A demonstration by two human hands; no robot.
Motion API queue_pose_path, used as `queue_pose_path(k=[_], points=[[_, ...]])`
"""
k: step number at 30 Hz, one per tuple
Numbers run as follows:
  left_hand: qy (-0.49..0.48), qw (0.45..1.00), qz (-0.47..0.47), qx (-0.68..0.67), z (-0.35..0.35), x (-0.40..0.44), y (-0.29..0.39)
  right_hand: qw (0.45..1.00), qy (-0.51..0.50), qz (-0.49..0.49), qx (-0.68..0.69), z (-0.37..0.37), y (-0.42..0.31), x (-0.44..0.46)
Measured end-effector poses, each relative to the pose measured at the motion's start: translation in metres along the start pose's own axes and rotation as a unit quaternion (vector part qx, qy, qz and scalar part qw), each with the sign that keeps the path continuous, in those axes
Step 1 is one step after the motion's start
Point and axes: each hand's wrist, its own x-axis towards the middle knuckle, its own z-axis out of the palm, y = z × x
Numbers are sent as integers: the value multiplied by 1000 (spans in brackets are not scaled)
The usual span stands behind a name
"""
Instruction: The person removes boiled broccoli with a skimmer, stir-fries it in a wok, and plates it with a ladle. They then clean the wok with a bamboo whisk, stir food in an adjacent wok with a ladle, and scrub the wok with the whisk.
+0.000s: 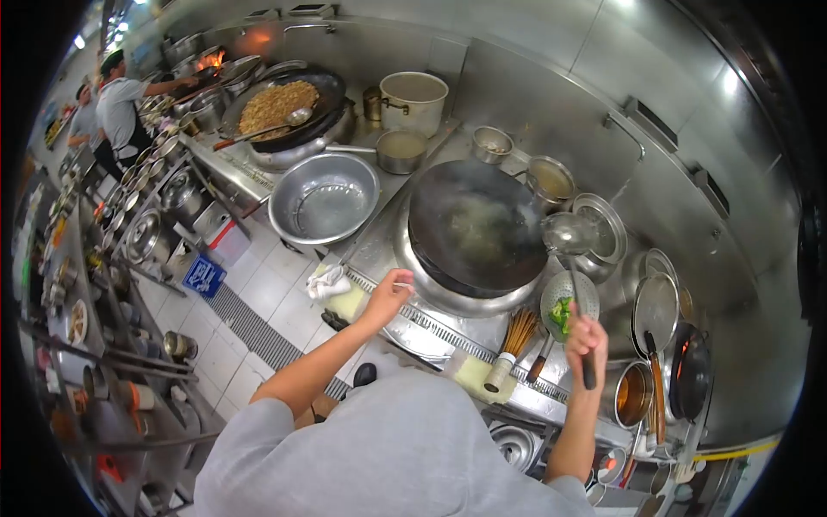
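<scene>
My right hand [586, 341] is closed round the dark handle of a ladle [568, 234], whose metal bowl is at the right rim of the wok [439, 220]. Steam hangs over the wok, so its contents are hard to make out. Beneath the ladle's handle, a perforated strainer [582, 288] holds green vegetable pieces [561, 315]. My left hand [392, 295] is in the air beside the near left side of the stove, fingers loosely bent and apart, with nothing visible in it. A white cloth [328, 282] lies to its left.
A bamboo brush [514, 345] lies at the stove's front edge. To the left are a large metal basin [324, 198] and a second wok with brown food [277, 108]. Pots and strainers crowd the right side. Two people [127, 103] stand at the far left near flames.
</scene>
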Motion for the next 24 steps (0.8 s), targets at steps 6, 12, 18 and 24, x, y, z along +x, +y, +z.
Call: queue_pose_path(k=[6, 12, 18, 24], points=[[37, 960, -133, -244, -3, 44, 9, 975, -51, 20, 215, -16, 84, 65], [-37, 864, -216, -454, -3, 105, -34, 960, 153, 38, -231, -20, 136, 63], [-48, 807, -273, -522, 15, 98, -4, 558, 260, -67, -785, -9, 149, 45], [-146, 803, -203, -541, 6, 79, -22, 424, 161, -124, -883, -40, 141, 81]])
